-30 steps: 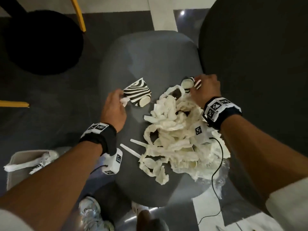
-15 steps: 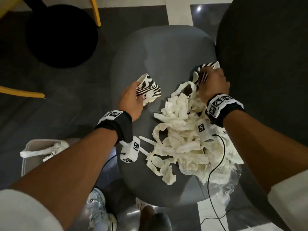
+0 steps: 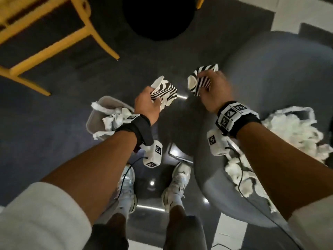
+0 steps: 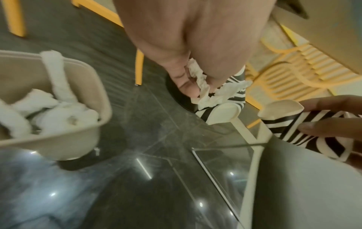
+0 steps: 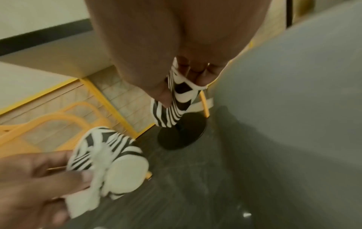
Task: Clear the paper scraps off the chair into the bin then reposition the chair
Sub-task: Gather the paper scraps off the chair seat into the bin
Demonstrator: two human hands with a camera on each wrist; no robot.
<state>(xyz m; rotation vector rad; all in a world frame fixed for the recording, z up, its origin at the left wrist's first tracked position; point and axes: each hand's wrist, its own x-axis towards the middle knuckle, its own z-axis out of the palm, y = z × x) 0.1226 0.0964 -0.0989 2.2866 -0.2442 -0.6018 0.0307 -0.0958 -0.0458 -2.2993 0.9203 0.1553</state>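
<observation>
My left hand (image 3: 155, 100) grips a crushed zebra-striped paper cup (image 3: 163, 91) together with a white paper scrap (image 4: 197, 80), in the air just right of the grey bin (image 3: 97, 112). My right hand (image 3: 203, 83) grips a second zebra-striped cup (image 3: 201, 78) beside it, over the floor at the left edge of the grey chair (image 3: 270, 78). A heap of white paper scraps (image 3: 292, 130) still lies on the seat at the right. Crumpled paper (image 3: 115, 118) sits in the bin, and one strip hangs over its rim.
A yellow-framed chair (image 3: 54, 33) stands at the upper left and a black round base (image 3: 158, 17) at the top. My feet (image 3: 178, 183) stand on the glossy dark floor between bin and chair. Wrist-camera cables trail down from both wrists.
Both hands have lifted their zebra cups off the seat and swung left towards the bin. The head view has turned left, so the chair and its scrap heap now sit at the right.
</observation>
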